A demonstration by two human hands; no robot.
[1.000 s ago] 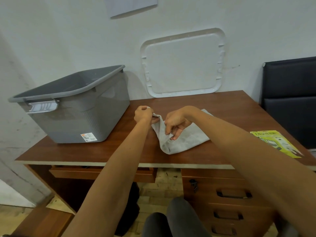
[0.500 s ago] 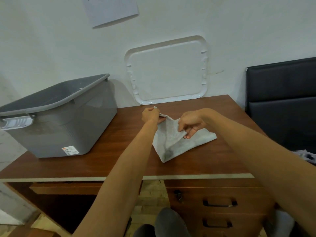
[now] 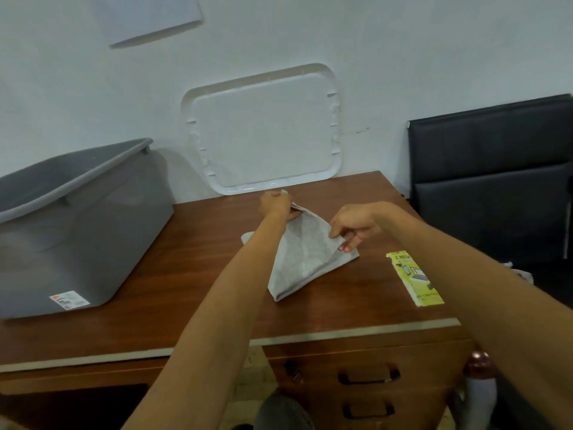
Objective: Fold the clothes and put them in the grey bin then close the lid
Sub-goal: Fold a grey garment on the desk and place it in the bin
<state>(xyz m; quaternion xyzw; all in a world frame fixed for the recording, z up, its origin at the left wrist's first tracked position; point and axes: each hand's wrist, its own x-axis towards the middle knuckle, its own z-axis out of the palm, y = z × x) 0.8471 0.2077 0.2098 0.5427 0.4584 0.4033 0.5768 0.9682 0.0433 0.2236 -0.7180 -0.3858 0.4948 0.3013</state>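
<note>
Pinch: left hand point(image 3: 274, 204), right hand point(image 3: 356, 225), cloth point(image 3: 302, 259).

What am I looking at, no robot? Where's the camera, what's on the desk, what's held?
No machine here: these are a person's two bare arms, filmed by one wide-angle camera worn on the head, looking forward and down. The left hand pinches the far corner of a light grey cloth; the right hand pinches its right edge, raising a fold. The rest of the cloth lies on the wooden desk. At the desk's left stands an open grey bin; a white lid, likely the bin's, leans against the wall behind. A yellow leaflet lies near the right edge.
</note>
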